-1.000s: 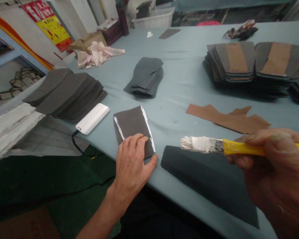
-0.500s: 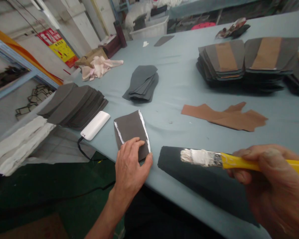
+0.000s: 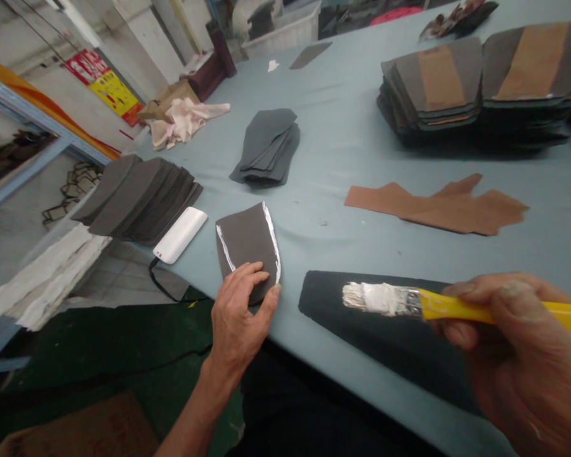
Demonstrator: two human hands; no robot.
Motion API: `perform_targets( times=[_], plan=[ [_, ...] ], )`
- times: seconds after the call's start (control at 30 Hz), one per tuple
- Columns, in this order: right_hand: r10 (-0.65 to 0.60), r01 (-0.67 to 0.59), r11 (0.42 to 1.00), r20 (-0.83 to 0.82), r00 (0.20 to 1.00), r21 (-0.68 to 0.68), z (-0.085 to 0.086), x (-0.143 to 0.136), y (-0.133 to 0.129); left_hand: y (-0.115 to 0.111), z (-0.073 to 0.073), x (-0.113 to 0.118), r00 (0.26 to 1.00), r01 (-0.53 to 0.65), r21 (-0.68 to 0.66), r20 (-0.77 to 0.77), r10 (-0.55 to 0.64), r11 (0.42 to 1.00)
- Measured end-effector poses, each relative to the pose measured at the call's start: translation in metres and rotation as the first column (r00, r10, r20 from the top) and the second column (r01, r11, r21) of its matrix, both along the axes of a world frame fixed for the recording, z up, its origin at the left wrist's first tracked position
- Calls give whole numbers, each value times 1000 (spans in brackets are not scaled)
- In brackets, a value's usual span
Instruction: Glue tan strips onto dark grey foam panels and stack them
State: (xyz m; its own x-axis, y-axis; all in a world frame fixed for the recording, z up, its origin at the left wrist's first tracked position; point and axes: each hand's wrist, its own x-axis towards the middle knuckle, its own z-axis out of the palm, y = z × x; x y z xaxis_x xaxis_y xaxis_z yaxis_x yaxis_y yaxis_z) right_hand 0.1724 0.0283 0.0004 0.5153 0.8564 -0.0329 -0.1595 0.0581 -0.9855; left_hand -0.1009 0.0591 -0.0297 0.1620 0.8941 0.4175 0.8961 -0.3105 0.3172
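Note:
A dark grey flat piece with white paste along both long sides lies near the table edge. My left hand rests over its near end, fingertips on top and thumb apart at the right edge. In my right hand is a yellow-handled paintbrush, closed between thumb and fingers. Thick white paste coats its bristles, which point left above a long black panel. The right hand hides part of that panel, and the left hand covers the near end of the grey piece.
Left lie a white rectangular device with a black cable and a fanned stack of grey pieces. Beyond are a smaller grey stack, brown scraps, taller stacks with brown bands and pink cloth.
The view has shifted slightly, moving the tall stacks up and to the right in it. My left hand stays on the grey piece, and my right still holds the paintbrush above the black panel.

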Motion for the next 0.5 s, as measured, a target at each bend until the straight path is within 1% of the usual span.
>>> perform_targets(
  times=[0.07,0.13,0.3,0.4,0.5],
  plan=[
    [6,-6,1000,18,1000,3,-1,0,-1,2,0,-8,999,38,-1,-6,-38,999],
    [17,-17,1000,30,999,7,-2,0,0,5,3,-16,996,88,-22,-21,-88,996],
    [17,-18,1000,48,999,25,-5,-1,1,8,22,-30,977,200,-147,-50,-209,969],
    [13,-13,1000,34,999,24,-7,-1,2,7,29,-29,978,191,-199,-49,-205,961],
    [-15,14,1000,34,999,19,-8,-1,2,7,29,-20,982,109,-197,-131,-137,974]
  ],
)
